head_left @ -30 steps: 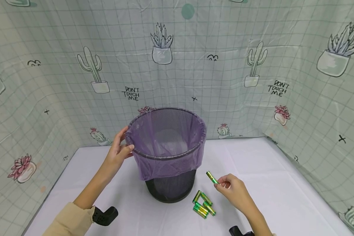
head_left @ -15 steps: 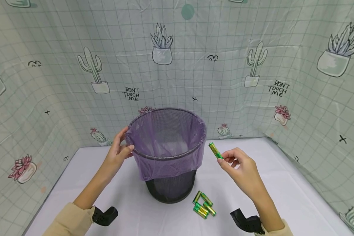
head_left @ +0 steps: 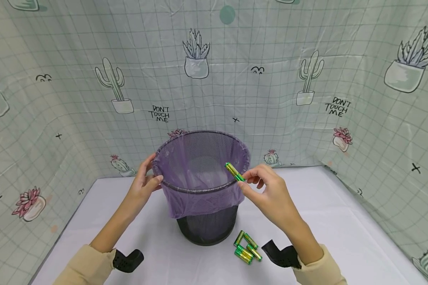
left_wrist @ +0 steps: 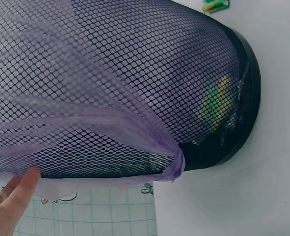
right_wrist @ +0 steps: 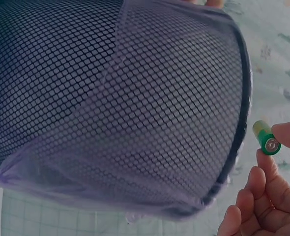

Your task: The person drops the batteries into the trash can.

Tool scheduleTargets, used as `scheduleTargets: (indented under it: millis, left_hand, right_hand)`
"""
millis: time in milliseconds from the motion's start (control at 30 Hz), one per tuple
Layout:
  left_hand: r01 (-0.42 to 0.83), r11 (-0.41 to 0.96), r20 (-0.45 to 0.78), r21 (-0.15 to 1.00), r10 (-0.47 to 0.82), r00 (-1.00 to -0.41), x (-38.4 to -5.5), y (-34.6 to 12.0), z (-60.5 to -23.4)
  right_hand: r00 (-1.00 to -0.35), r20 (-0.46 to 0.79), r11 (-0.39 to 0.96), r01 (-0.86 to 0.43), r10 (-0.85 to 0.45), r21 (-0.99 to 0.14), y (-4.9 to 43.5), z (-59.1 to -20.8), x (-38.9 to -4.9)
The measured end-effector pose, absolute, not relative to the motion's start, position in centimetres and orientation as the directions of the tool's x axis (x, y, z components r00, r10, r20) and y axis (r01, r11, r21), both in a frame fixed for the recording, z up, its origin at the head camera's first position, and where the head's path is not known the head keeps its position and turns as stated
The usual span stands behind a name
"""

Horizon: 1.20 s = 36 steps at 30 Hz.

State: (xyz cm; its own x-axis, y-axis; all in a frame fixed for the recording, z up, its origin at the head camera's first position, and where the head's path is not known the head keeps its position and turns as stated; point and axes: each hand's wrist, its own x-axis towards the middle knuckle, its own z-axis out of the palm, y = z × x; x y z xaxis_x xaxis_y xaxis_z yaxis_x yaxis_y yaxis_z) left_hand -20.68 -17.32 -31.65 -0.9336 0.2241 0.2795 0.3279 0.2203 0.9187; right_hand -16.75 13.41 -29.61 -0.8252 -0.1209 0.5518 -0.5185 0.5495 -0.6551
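Note:
A black mesh wastebasket [head_left: 208, 227], lined with a purple plastic bag [head_left: 203, 204] folded over its rim, stands upright on the table. My left hand [head_left: 142, 185] grips the rim at its left side, thumb outside near the front. Between thumb and fingertip my right hand [head_left: 269, 194] pinches a green and gold battery [head_left: 234, 171] over the right part of the rim. In the right wrist view the end of that battery [right_wrist: 267, 137] faces the camera. Several matching batteries [head_left: 247, 247] lie in a small group right of the basket's base. Through the mesh, a blurred green-yellow patch [left_wrist: 216, 103] shows low in the basket.
A white cloth [head_left: 157, 253] covers the table. Behind and at both sides hangs a curtain [head_left: 214, 99] with cactus prints, close to the back of the basket. A black wrist mount [head_left: 281, 255] juts from the right forearm beside the loose batteries.
My right hand has lifted the battery from beside the pile, then carried it left to the basket's rim. The left hand and the basket stay where they were.

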Motion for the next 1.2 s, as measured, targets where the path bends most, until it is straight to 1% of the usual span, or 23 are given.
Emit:
scheduleTargets:
  millis: [367,667,1200]
  left_hand:
    - [0.313,0.235,0.262,0.92,0.225,-0.939,-20.7,-17.3,-31.6]
    - [0.281,0.257,0.229,0.925,0.217,-0.949,-20.6,-17.3,-31.2]
    - [0.271,0.276,0.219,0.922,0.207,-0.954,-20.5,-17.1,-31.1]
  right_hand:
    - [-0.819,0.548,0.544,-0.541,-0.169,-0.641,11.7,-29.6,-17.6]
    - [-0.824,0.531,0.536,-0.544,-0.196,-0.646,11.6,-29.5,-17.7]
    - [-0.827,0.521,0.537,-0.543,-0.21,-0.646,11.6,-29.5,-17.7]
